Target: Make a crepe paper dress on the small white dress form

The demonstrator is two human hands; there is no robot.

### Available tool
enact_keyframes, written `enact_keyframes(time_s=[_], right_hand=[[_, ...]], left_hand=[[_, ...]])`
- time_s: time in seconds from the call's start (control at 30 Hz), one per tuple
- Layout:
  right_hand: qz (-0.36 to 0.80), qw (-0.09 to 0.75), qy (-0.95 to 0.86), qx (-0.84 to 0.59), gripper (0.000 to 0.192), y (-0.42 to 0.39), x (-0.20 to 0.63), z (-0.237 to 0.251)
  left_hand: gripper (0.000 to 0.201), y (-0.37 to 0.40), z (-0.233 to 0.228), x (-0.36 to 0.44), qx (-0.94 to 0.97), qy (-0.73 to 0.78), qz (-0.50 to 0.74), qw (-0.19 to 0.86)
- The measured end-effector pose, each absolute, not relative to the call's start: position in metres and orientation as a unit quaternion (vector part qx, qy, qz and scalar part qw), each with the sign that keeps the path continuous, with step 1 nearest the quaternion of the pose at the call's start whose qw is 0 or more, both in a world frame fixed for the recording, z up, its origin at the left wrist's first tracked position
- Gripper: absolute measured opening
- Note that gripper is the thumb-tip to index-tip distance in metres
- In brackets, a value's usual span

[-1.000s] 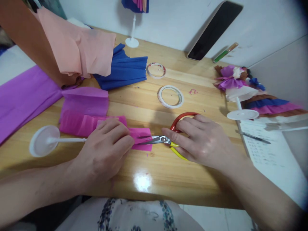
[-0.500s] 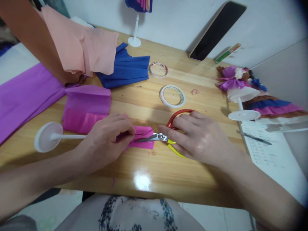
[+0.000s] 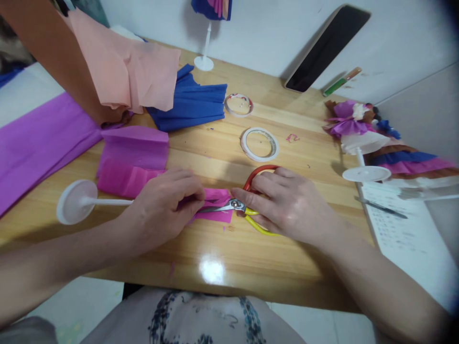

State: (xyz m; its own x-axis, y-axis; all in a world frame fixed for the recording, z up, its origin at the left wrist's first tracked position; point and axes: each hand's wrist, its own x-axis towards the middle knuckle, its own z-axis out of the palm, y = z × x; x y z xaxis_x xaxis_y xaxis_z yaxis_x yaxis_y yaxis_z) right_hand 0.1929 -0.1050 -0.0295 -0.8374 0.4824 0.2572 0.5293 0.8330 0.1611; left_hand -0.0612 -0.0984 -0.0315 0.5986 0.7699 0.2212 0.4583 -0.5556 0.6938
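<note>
On your wooden table (image 3: 229,248) you have 2 tape rings, one (image 3: 260,144) near the middle and one (image 3: 238,104) farther back, beside folded blue crepe paper (image 3: 191,102). Peach paper (image 3: 132,71) and purple paper (image 3: 39,138) lie far left. At your right, a paper-dressed doll (image 3: 362,131) lies below a dark phone (image 3: 328,45) leaning on the wall.

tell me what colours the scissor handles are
One handle of the scissors is red and the other is yellow, seen in the head view under the right hand.

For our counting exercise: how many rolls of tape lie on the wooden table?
2. One tape roll lies just beyond the right hand holding the scissors; a smaller tape roll lies farther back, beside the blue crepe paper. Others may be hidden under paper.
</note>
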Motion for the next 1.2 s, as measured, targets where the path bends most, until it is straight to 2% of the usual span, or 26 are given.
enact_keyframes(time_s=[0.63,0.97,1.2], right_hand=[[-0.094,0.119,-0.954,-0.259,0.036,-0.1032,0.1959,-0.0346],[-0.105,0.118,-0.953,-0.259,0.028,-0.1042,0.1952,-0.0359],[-0.086,0.104,-0.95,-0.282,0.03,-0.1067,0.1968,-0.0354]], left_hand=[[0.015,-0.0975,-0.0341,-0.0631,0.837,0.368,0.262,0.31],[0.017,-0.0982,-0.0329,-0.0628,0.836,0.371,0.258,0.311],[0.017,-0.0982,-0.034,-0.0619,0.834,0.374,0.267,0.306]])
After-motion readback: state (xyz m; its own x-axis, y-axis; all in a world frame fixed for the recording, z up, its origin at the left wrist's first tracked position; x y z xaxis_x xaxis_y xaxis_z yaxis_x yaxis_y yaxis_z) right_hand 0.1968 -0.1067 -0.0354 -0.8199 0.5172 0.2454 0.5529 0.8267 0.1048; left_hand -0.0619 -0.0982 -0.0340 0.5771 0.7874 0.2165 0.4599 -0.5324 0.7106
